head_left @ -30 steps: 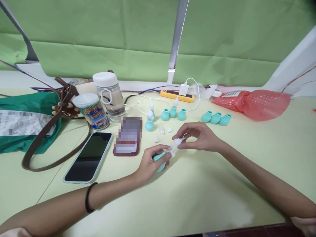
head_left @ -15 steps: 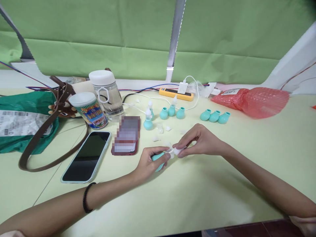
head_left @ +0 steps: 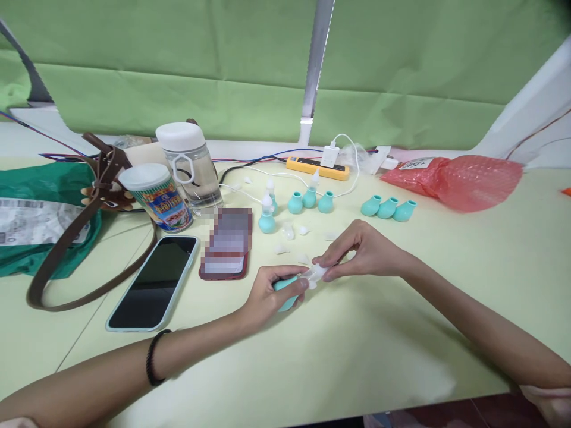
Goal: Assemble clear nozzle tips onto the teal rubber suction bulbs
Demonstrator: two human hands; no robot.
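My left hand is wrapped round a teal squeeze bulb with a clear nozzle piece at its mouth. Thumb and forefinger of my right hand pinch a small white cap at the nozzle's tip, touching it. Beyond my hands stand teal bulbs fitted with clear tops, such as the assembled bulb. Bare bulbs stand beside them, and three more bulbs lean in a row to the right. Small whitish pieces lie scattered just past my hands.
To the left lie a light-cased phone and a red-cased phone. Behind them stand a snack canister and a water bottle, near a brown strap and a green bag. A yellow power strip and red bubble wrap sit at the back.
The white cap in my right hand has come into line with the clear nozzle and now sits against its tip. My left hand keeps its hold on the bulb.
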